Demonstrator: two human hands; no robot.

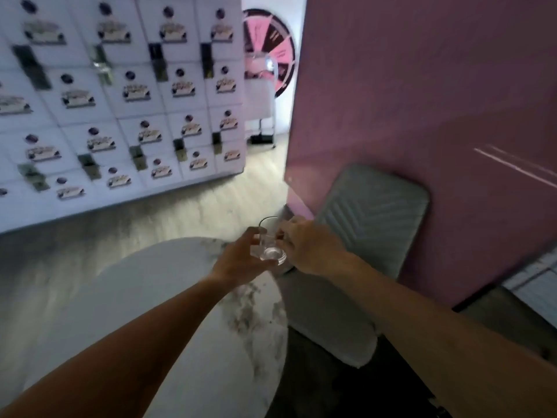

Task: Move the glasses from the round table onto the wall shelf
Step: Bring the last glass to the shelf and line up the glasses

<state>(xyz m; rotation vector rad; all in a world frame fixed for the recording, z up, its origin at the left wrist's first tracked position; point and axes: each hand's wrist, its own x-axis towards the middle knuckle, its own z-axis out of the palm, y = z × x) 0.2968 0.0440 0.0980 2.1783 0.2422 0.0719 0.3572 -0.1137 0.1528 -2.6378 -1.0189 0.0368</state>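
Glass (269, 242) is hanging clear above the round table (193, 297), at its one o'clock edge. The left hand (238, 257) is cupping its nine o'clock side, the right hand (310, 247) pinching at three. It's probably light, stiff, slick and breakable; gripping low on the wall seems safest.

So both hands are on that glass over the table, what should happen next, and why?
Probably carry the glass away toward the shelf. Left hand and right hand both grip it, already lifted above the round table; no shelf shows in this view.
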